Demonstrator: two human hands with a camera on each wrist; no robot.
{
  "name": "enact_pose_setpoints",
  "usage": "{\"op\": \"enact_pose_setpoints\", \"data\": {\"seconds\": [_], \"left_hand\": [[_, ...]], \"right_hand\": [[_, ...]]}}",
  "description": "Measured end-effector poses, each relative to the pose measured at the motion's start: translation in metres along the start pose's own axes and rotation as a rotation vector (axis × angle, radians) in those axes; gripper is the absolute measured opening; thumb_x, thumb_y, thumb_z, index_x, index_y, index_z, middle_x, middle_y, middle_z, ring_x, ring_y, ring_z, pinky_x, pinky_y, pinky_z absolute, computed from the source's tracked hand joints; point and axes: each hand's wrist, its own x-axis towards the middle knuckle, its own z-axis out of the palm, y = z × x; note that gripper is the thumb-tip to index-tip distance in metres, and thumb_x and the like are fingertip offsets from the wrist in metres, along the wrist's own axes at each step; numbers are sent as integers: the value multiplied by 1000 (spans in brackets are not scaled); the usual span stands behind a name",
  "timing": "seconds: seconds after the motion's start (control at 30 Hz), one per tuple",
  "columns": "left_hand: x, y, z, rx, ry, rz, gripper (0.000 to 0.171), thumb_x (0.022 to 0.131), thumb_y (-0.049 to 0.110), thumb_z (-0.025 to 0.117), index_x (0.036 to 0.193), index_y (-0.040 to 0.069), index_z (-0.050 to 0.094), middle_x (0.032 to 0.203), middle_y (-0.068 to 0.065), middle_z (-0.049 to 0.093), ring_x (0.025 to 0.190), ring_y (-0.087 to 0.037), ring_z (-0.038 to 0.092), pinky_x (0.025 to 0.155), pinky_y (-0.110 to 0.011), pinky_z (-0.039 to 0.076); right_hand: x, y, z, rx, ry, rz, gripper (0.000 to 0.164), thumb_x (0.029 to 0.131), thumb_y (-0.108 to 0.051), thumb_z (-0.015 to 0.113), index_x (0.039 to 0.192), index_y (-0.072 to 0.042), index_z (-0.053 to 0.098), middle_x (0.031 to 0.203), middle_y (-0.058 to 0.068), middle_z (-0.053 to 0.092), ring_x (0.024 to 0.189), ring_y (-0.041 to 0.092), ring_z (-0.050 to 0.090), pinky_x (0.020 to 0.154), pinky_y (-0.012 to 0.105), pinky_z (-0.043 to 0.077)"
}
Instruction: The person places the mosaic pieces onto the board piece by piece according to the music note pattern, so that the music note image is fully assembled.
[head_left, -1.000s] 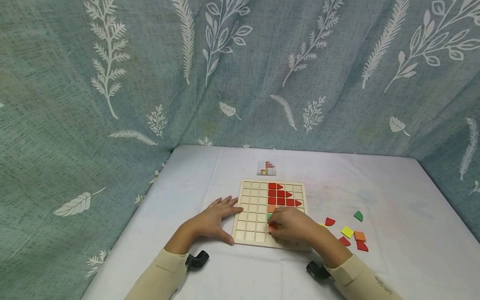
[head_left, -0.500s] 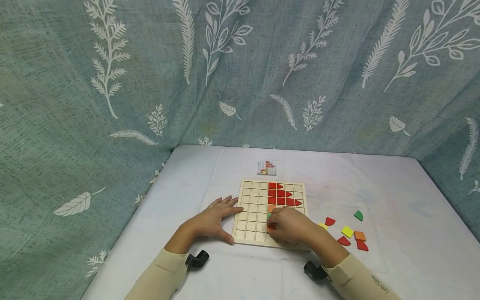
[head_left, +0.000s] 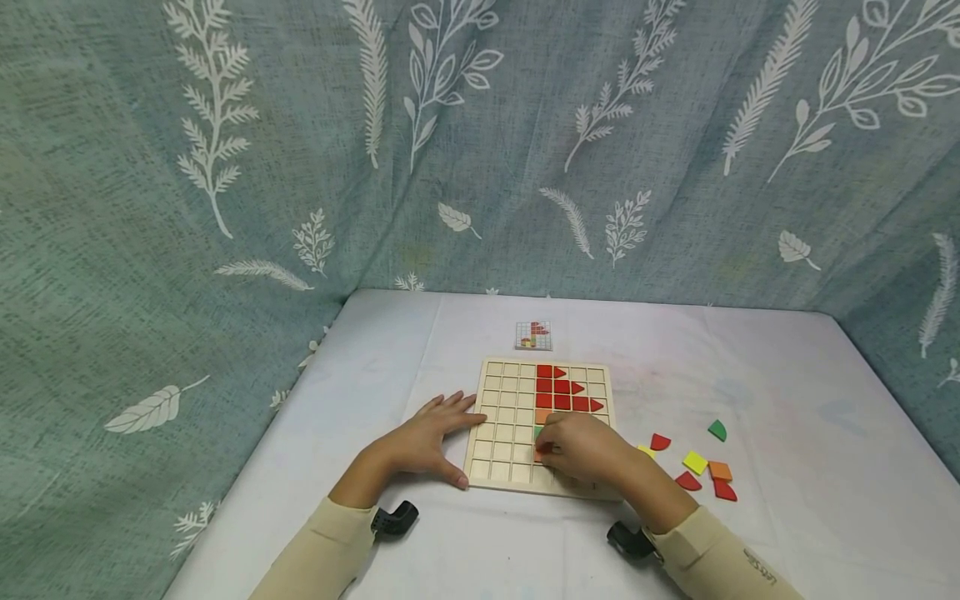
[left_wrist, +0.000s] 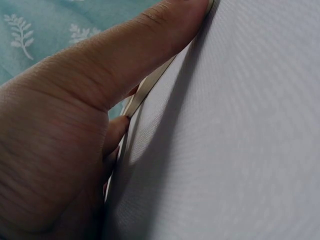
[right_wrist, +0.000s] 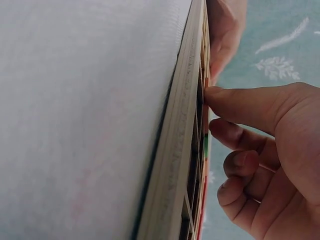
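A wooden grid board [head_left: 506,429] lies on the table. In the head view, my left hand [head_left: 426,442] rests along its left edge, fingers spread, the thumb at the near corner. The left wrist view shows that thumb [left_wrist: 145,47] against the board's side. My right hand [head_left: 583,450] is over the lower middle of the board, holding an orange square tile [head_left: 538,457] at a cell with thumb and index fingertips. In the right wrist view the thumb [right_wrist: 240,105] is on the tile, other fingers curled. Above it are a green tile [head_left: 537,433], another orange tile [head_left: 543,416] and rows of red tiles [head_left: 562,402].
A small pattern card [head_left: 533,336] lies beyond the board. Loose pieces lie to the right: a green quarter-round [head_left: 717,431], a yellow square [head_left: 695,463], an orange square [head_left: 720,472] and several red quarter-rounds [head_left: 687,482]. A leaf-patterned curtain [head_left: 480,167] stands behind the white table.
The right fingers shift the orange tile slightly left, then back a little right at its cell. The right wrist moved slightly left. The left hand stays still.
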Motion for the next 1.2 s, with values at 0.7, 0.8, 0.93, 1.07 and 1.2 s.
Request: {"op": "enact_pose_setpoints", "data": {"seconds": [0.7,0.8,0.93,1.07,1.2], "left_hand": [[-2,4,-3,1,7,7,113,54,80,73,149,25,42,161,-1,16,147,-21,7,117,-46,5],[-1,4,-3,-10,6,5,113,54,79,73,149,26,42,161,-1,16,148,-22,6,117,-47,5],[-1,5,-3,-8,-1,-2,113,54,80,73,149,26,42,161,0,16,148,-21,6,117,-47,5],[-1,5,-4,-1,-6,-1,113,55,80,72,149,27,42,161,0,16,147,-20,6,118,-46,4],[-2,5,-4,-15,-2,-1,112,55,79,73,149,27,42,161,1,16,147,-20,6,118,-45,4]], "right_hand": [[-3,5,-3,52,-34,-82,12,86,-20,75,98,-21,78,77,-14,53,66,1,45,57,17,41],[-4,5,-3,51,-38,-67,13,87,-21,75,99,-21,78,77,-15,53,66,1,45,57,18,41],[-4,5,-3,60,-48,-51,12,87,-21,74,99,-21,78,77,-17,53,66,1,46,58,18,43],[-5,5,-2,64,-63,-36,12,88,-21,72,99,-22,77,77,-17,52,66,1,47,60,19,44],[-7,6,-2,68,-64,-28,12,89,-17,70,99,-22,76,80,-16,54,69,2,49,65,21,47]]}}
